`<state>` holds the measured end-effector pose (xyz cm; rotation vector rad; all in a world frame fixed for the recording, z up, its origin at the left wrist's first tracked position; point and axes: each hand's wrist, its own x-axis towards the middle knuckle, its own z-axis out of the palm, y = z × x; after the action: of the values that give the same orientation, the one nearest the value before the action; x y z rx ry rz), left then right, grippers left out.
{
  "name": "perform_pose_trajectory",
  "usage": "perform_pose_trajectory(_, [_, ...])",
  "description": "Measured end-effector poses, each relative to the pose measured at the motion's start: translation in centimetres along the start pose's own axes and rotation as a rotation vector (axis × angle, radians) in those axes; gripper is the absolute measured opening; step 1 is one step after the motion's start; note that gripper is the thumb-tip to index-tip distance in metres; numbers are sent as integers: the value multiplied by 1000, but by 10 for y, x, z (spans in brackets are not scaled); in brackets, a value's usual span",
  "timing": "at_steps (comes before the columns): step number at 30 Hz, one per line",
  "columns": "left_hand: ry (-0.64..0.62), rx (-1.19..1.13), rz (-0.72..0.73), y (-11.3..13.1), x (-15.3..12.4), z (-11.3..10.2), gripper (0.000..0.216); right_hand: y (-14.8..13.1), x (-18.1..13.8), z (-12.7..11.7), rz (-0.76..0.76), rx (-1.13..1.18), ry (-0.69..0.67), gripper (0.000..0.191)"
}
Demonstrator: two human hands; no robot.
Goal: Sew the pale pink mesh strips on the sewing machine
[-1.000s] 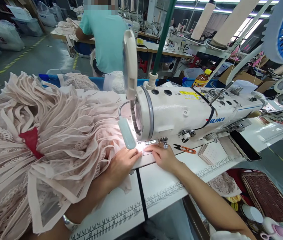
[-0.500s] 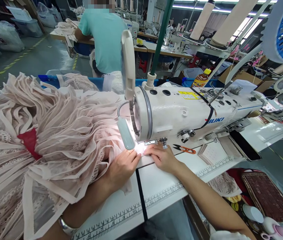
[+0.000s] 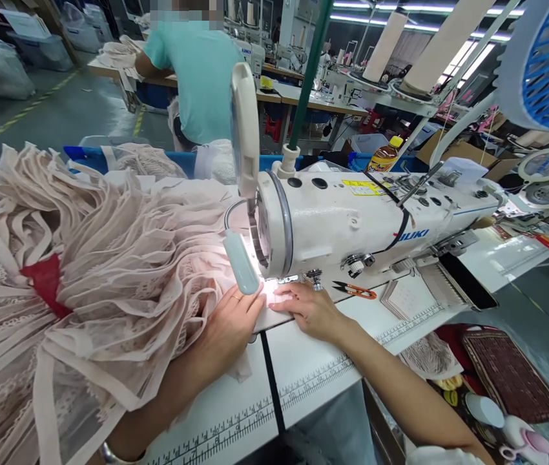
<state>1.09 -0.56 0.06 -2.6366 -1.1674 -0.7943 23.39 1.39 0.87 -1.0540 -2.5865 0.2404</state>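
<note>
Clock centred on my view. I see a heaped bundle of sheer, pale-pink, lace-edged fabric (image 3: pixel 124 258) at 9 o'clock. White metal sewing machine (image 3: pixel 327 223), 3 o'clock. Right hand (image 3: pixel 314 313), 5 o'clock: fingers bent, tips slightly apart. Left hand (image 3: pixel 233 316), 7 o'clock: fingers lying together. Whether either clamps, I cannot tell. Red cloth strip (image 3: pixel 46 284) round the bundle, 8 o'clock. Oblong grey-green lamp (image 3: pixel 241 265), 8 o'clock, nearer in. Orange-handled, dark-bladed snips (image 3: pixel 356 290), 4 o'clock. Brightly lit thin pale-pink cloth (image 3: pixel 269 294), 6 o'clock, at both hands' fingertips.
</note>
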Motion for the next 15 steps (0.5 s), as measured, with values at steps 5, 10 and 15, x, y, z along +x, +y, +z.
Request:
perform_pose_trajectory(5, [6, 67, 19, -1, -1, 2, 32, 1, -2, 2, -30, -26, 21, 45])
perform_pose_trajectory(10, [11, 145, 36, 0, 1, 2, 33, 3, -2, 1, -65, -8, 50, 44])
perform_pose_trajectory(15, [-5, 138, 30, -1, 1, 3, 32, 2, 0, -1, -62, -17, 35, 43])
